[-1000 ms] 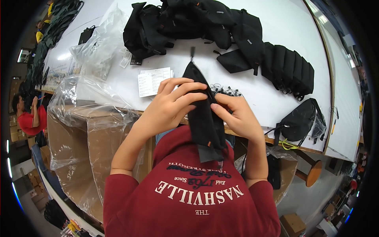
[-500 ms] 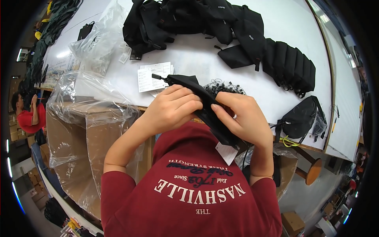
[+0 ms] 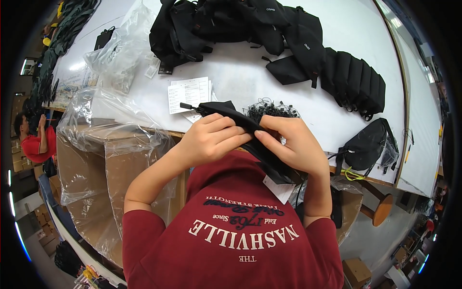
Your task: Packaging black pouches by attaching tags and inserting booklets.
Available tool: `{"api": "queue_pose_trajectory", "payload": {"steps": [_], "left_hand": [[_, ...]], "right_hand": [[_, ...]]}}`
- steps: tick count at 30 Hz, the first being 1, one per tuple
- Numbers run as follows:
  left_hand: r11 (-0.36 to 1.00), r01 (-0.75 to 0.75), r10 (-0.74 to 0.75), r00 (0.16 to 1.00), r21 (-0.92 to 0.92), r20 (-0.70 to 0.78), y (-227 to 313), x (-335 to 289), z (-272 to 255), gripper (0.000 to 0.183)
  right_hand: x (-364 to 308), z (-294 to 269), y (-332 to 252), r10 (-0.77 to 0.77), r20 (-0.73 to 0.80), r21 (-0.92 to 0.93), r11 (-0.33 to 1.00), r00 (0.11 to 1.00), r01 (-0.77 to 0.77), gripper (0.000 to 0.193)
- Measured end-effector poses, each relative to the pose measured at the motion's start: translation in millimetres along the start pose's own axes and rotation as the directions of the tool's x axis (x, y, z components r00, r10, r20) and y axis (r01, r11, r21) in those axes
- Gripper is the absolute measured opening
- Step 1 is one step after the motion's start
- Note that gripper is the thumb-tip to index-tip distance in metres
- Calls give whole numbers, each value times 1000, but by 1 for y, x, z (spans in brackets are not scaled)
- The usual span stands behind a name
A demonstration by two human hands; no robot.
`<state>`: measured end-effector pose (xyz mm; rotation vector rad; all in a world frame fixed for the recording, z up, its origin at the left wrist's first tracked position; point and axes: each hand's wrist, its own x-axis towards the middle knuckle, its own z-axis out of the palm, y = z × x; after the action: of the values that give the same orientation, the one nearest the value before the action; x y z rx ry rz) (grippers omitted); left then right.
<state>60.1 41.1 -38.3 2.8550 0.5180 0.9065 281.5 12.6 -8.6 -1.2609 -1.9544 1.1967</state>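
A black fabric pouch point(image 3: 269, 158) slants between my hands, just above the table's near edge. My left hand point(image 3: 215, 138) is closed on its left part, fingers curled over the upper side. A zipper pull sticks out past that end. My right hand point(image 3: 292, 140) pinches the pouch's edge near the middle between thumb and fingers; some fingertips are hidden behind the fabric. From the lower end hangs a white tag point(image 3: 279, 189). Behind the pouch lies a tangled heap of thin black cords point(image 3: 272, 109), next to a stack of white printed cards point(image 3: 189, 91).
Black bags point(image 3: 240, 24) are piled at the far side, and several black pouches point(image 3: 353, 82) stand in a row to the right. A small black bag point(image 3: 363, 147) sits at the right edge. Clear plastic covers a cardboard box point(image 3: 82, 164) at left. A person point(image 3: 37, 144) works farther left.
Both hands still grip the pouch. Its zipper-pull end has dropped a little toward me and left, and my left hand has shifted slightly down with it.
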Motion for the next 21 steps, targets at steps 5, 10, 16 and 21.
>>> {"api": "queue_pose_trajectory", "payload": {"steps": [5, 10, 16, 21], "left_hand": [[1000, 7, -7, 1000, -8, -13, 0, -2, 1, 23], [999, 15, -14, 1000, -44, 18, 9, 3, -5, 22], [893, 390, -179, 766, -225, 617, 20, 8, -26, 17], [538, 724, -183, 599, -431, 779, 7, -20, -24, 22]], "right_hand": [[5, -3, 1, 5, -3, 57, 998, 1000, -5, 18], [16, -9, 3, -14, -191, -129, 992, 982, -10, 19], [19, 3, 22, 104, 90, 30, 994, 990, -107, 21], [-30, 22, 65, 162, 105, 649, 736, 981, -191, 43]]}}
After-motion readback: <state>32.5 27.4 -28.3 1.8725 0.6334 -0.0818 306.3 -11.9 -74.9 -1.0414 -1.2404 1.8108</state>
